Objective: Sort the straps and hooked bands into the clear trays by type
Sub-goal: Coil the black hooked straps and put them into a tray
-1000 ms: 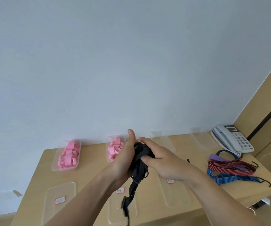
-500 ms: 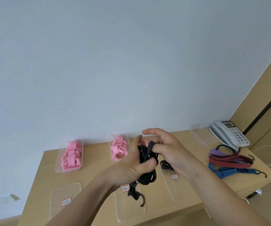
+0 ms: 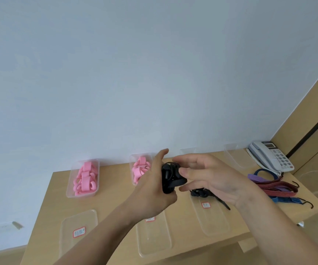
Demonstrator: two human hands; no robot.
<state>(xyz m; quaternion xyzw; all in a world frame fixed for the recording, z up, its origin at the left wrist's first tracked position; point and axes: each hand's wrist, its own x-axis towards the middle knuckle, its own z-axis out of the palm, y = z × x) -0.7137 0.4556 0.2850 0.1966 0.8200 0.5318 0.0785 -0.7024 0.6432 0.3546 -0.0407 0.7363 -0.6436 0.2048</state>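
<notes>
The left hand grips a black strap wound into a tight bundle, thumb raised and fingers curled round it, above the middle of the light wooden table. Half a second ago a hooked tail hung below this fist and the right forefinger sat in a loop. Now no tail dangles, and the right hand is spread and relaxed, its fingertips at the bundle's side; whether they touch it I cannot tell. Under that hand a second black strap lies at the far end of the near-right clear plastic tray. The near-middle clear tray and the near-left clear tray reach close to the table's front edge. Two back-row clear trays hold pink loops, the second pink batch partly behind the left wrist. Bare wood runs between the two rows. A pile of red, purple and blue hooked cords lies near the right edge, beside a white desk telephone.
</notes>
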